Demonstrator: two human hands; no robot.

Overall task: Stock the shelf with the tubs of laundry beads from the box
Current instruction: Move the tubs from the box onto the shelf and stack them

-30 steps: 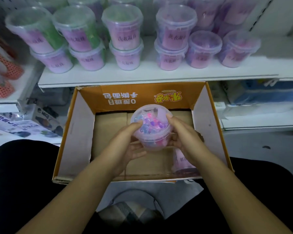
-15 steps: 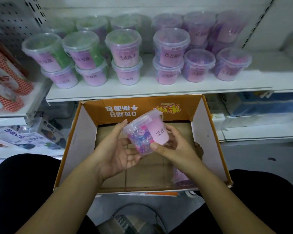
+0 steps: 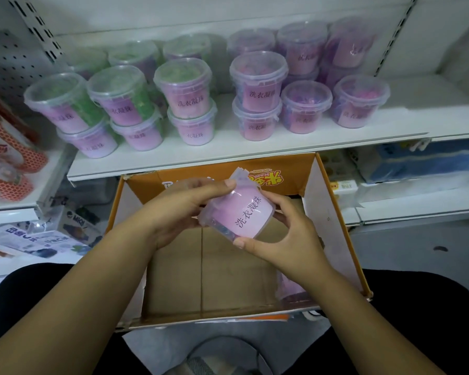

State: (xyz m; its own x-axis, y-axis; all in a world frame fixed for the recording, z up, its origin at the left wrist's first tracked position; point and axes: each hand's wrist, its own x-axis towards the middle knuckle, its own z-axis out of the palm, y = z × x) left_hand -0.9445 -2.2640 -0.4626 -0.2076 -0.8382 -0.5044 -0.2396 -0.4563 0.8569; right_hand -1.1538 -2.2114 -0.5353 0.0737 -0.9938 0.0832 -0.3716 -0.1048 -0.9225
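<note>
Head view: a tub of laundry beads [image 3: 244, 215], tipped on its side with its pink label facing up, is held above the open cardboard box [image 3: 333, 212]; the left hand [image 3: 173, 209] curls round it from 9 o'clock and the right hand [image 3: 287, 236] pinches it from 4 o'clock. A second tub [image 3: 290, 288] lies in the box's 5 o'clock corner, and at 12 o'clock the white shelf [image 3: 228, 155] carries stacked tubs [image 3: 257, 79].

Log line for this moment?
left hand, right hand: grip tub, tilted, above box | another tub in box | shelf partly stocked
</note>
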